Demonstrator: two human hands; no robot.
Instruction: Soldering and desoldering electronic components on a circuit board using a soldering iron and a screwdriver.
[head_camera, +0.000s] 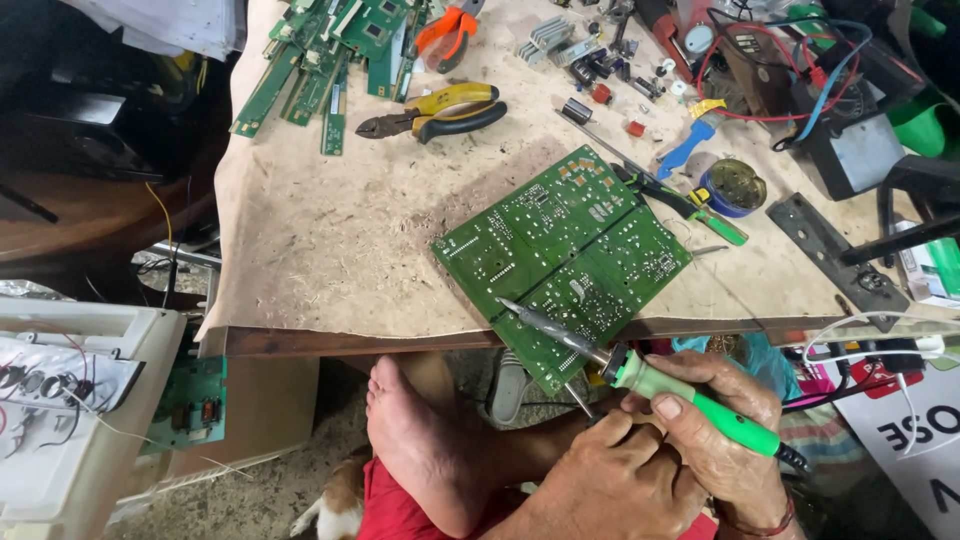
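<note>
A green circuit board (560, 250) lies solder side up on the worn workbench (340, 230), overhanging its front edge. My right hand (715, 420) grips a soldering iron with a green handle (700, 400); its metal tip rests on the board near the front edge. My left hand (610, 485) is below the bench beside the right hand, fingers curled and touching the right hand's fingers by a thin metal rod (578, 398). Whether it holds that rod I cannot tell. My bare foot (420, 440) rests on my knee under the bench edge.
Yellow-handled pliers (440, 110) and orange-handled cutters (447, 35) lie at the back, beside several green board strips (320, 60). A round solder paste tin (733, 187), green-handled tweezers (680, 205), loose parts and red and blue wires (790, 70) crowd the right. A white case (70, 400) sits lower left.
</note>
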